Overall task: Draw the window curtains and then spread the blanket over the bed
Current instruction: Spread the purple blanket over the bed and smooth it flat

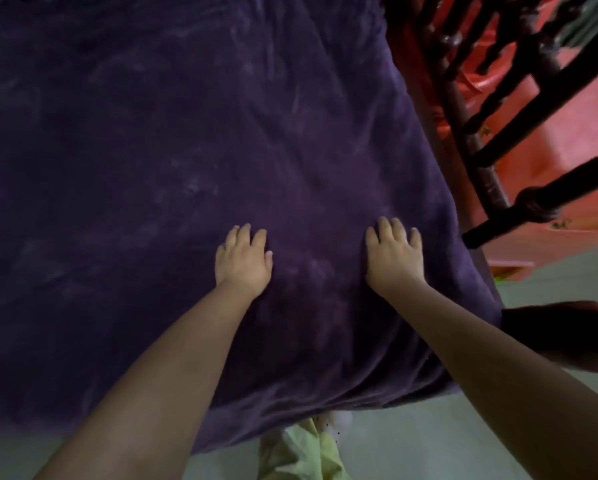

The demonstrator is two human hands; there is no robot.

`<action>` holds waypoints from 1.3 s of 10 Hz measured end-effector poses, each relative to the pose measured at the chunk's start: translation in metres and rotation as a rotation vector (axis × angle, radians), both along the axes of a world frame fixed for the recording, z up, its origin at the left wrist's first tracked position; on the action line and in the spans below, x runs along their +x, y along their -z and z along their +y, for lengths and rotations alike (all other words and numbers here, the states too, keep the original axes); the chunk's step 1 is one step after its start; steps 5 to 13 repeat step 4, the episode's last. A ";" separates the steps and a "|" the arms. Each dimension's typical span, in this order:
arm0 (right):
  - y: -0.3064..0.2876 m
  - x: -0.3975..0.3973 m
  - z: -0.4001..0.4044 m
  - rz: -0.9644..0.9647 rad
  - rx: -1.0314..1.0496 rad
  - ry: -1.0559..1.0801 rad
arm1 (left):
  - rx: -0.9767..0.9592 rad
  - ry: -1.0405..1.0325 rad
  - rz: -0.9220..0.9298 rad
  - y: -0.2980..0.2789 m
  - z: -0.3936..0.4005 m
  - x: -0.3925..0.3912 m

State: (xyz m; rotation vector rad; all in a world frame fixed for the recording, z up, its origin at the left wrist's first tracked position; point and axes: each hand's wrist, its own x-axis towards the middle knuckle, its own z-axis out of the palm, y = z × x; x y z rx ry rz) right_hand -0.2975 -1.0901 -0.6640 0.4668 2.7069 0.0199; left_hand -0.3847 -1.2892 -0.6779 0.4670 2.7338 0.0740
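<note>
**Blanket spread on bed, both hands flat**

The dark purple blanket (186, 150) covers the bed top and hangs over its near edge. The left hand (242, 259) and right hand (394, 256) press on it palm down, fingers straight, gripping nothing. A dark wooden bed rail (519, 150) stands at right.

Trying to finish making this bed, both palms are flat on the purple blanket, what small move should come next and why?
Probably sweep both hands outward. The left hand and right hand lie flat on the blanket, and faint creases show near the bed's near edge below them.
</note>
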 end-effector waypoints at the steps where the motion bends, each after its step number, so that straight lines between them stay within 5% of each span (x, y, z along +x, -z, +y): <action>1: 0.000 -0.027 -0.016 0.084 -0.109 0.006 | 0.058 -0.064 0.033 0.007 -0.011 -0.016; 4: 0.008 -0.098 -0.017 0.329 -0.317 0.272 | 0.182 -0.073 0.076 0.035 -0.020 -0.087; 13: 0.008 -0.098 -0.017 0.329 -0.317 0.272 | 0.182 -0.073 0.076 0.035 -0.020 -0.087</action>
